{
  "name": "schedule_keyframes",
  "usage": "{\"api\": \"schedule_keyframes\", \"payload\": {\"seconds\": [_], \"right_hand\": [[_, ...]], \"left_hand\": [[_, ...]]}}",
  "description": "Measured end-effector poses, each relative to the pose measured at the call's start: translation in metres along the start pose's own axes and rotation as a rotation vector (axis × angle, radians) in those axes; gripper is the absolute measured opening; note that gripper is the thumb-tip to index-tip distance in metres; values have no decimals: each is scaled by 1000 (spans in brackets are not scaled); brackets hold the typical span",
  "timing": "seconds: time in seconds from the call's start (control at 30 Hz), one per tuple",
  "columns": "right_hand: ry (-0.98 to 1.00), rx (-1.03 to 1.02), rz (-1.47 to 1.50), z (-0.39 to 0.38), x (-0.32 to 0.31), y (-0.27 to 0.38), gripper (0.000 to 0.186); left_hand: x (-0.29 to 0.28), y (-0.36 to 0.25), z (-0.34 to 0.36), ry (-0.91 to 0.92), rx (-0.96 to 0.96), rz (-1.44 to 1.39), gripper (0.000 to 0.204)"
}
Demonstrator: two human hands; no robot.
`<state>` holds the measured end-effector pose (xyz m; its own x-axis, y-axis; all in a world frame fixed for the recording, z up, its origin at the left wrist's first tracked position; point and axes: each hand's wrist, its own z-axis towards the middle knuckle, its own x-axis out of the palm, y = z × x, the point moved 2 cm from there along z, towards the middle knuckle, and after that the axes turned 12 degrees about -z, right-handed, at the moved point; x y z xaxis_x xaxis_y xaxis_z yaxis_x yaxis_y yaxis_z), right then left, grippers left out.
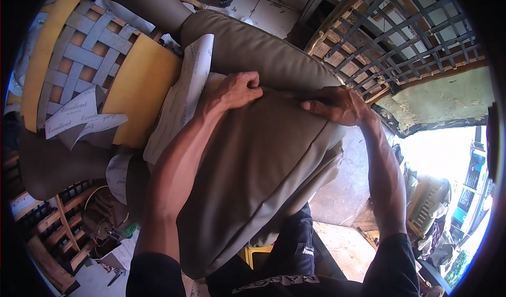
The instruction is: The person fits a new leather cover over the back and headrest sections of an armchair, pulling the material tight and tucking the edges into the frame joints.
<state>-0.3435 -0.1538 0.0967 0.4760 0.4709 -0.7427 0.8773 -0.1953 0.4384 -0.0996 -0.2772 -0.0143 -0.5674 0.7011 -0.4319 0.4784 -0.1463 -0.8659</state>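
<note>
Brown, leather-like material fills the middle of my remote view: the cover [247, 176], hanging in loose folds toward the wearer's body. At its upper edge I see the left hand [238, 90], fingers curled tight and pinching the material. The right hand [337, 104] lies at the cover's upper right corner, thumb pointing left and fingers bent; whether they pinch anything I cannot tell. Just beyond the cover runs a padded brown roll [258, 52]. To the cover's left I make out a white flap [192, 86], then a yellow strip [147, 81] beside grey woven webbing [87, 54]. Beyond the cover, to its right, leans a dark lattice [395, 39].
</note>
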Motion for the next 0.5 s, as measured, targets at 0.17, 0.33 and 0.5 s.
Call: {"api": "schedule_keyframes", "payload": {"seconds": [0.17, 0.33, 0.5], "right_hand": [[319, -14, -147, 15, -8, 22, 92], [486, 34, 126, 27, 5, 12, 94], [480, -76, 41, 14, 10, 5, 93]], "left_hand": [[-8, 9, -6, 183, 218, -239, 30], [-12, -19, 14, 402, -23, 119, 32], [-4, -34, 2, 195, 182, 418, 28]]}}
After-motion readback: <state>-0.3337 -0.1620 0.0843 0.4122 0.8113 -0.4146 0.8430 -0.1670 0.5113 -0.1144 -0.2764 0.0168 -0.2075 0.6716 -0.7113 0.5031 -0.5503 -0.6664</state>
